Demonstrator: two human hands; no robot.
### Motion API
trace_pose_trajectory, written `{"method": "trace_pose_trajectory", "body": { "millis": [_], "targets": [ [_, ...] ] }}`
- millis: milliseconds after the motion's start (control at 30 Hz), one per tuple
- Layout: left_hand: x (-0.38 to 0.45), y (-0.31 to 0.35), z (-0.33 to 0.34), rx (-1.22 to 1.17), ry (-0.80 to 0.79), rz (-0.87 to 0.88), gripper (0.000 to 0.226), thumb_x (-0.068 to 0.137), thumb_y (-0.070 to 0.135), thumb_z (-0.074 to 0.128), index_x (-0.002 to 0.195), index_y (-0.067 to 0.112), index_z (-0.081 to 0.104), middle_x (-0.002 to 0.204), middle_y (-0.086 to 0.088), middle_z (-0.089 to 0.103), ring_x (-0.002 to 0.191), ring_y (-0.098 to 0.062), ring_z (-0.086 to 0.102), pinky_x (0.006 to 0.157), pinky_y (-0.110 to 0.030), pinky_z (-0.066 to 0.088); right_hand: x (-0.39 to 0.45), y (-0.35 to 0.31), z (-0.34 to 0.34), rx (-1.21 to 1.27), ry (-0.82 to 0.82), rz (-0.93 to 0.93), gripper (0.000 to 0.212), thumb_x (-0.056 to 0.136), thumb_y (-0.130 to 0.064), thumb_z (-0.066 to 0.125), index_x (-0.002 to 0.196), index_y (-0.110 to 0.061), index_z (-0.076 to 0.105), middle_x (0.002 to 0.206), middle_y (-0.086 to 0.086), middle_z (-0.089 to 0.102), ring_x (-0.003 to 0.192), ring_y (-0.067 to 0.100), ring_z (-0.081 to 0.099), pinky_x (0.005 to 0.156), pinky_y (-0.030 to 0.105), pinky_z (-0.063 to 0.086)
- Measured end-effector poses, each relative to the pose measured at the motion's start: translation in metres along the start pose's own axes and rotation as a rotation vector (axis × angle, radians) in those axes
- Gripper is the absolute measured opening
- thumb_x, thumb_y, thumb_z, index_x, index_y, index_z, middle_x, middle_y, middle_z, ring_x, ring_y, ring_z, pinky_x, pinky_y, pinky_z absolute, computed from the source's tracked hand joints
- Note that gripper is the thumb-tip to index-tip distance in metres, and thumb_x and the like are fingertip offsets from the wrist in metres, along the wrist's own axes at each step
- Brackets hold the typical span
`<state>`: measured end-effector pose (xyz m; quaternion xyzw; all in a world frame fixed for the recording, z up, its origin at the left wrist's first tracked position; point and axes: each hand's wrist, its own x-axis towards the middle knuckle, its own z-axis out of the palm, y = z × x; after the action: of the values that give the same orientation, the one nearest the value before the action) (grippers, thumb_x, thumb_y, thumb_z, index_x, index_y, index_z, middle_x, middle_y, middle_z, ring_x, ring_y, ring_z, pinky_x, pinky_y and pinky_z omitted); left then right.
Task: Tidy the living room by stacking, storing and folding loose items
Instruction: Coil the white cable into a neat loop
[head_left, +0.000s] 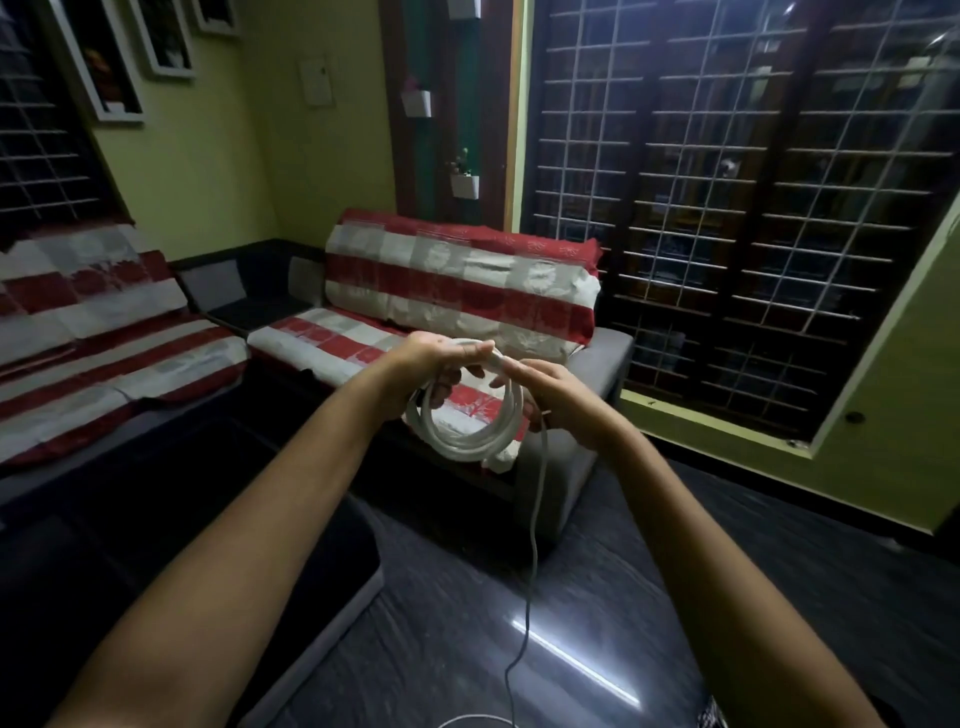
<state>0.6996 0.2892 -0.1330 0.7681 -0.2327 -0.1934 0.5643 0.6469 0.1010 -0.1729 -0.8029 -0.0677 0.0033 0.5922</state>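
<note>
A white cable (470, 434) hangs in a round coil of several loops in front of me, at chest height above the sofa's corner. My left hand (435, 358) grips the top of the coil, fingers curled over the loops. My right hand (553, 392) holds the cable at the coil's upper right, fingers bent round the strand. From the right hand a loose end of the cable (532, 561) trails straight down to the dark floor and curls near the bottom edge.
A grey sofa (597, 358) with a red and white striped cover (457, 280) stands ahead; a second covered sofa (104, 332) runs along the left. A dark table (208, 545) lies low at left. Barred windows (753, 208) fill the right wall.
</note>
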Motion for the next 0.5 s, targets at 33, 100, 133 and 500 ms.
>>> {"method": "trace_pose_trajectory", "body": {
  "millis": [33,100,133,500],
  "targets": [
    [-0.002,0.005,-0.001,-0.019,0.013,0.030,0.033,0.086,0.040,0.064,0.087,0.007,0.069,0.056,0.003,0.039,0.048,-0.009,0.033,0.041,-0.019,0.029,-0.002,0.001,-0.005,0.050,-0.083,0.002,0.058,0.084,-0.056,0.059,0.113,-0.006,0.062,0.063,-0.009,0.052,0.059,0.007,0.046,0.058,0.022,0.042],
    [-0.006,0.015,-0.006,-0.093,0.044,0.103,0.036,0.080,0.041,0.065,0.090,0.006,0.069,0.054,0.005,0.040,0.047,-0.009,0.033,0.041,-0.019,0.029,-0.005,0.007,-0.013,0.049,-0.198,-0.007,0.050,0.081,-0.050,0.065,0.112,-0.010,0.063,0.073,-0.007,0.058,0.064,0.007,0.050,0.061,0.020,0.044],
    [-0.006,0.019,-0.009,-0.150,0.062,0.147,0.040,0.078,0.042,0.064,0.094,0.005,0.068,0.054,0.006,0.042,0.045,-0.008,0.034,0.040,-0.018,0.029,-0.007,0.012,-0.015,0.038,-0.244,-0.015,0.050,0.078,-0.050,0.067,0.111,-0.013,0.064,0.079,-0.006,0.061,0.067,0.007,0.052,0.061,0.019,0.046],
    [0.001,0.023,0.022,-1.014,0.477,0.426,0.027,0.089,0.042,0.058,0.090,0.016,0.065,0.046,0.009,0.033,0.039,-0.004,0.032,0.040,-0.019,0.032,-0.002,0.001,0.055,0.318,0.105,-0.267,0.107,0.052,-0.092,0.052,0.141,-0.035,0.034,0.099,0.000,0.051,0.063,0.000,0.044,0.051,0.014,0.034]
  ]
}}
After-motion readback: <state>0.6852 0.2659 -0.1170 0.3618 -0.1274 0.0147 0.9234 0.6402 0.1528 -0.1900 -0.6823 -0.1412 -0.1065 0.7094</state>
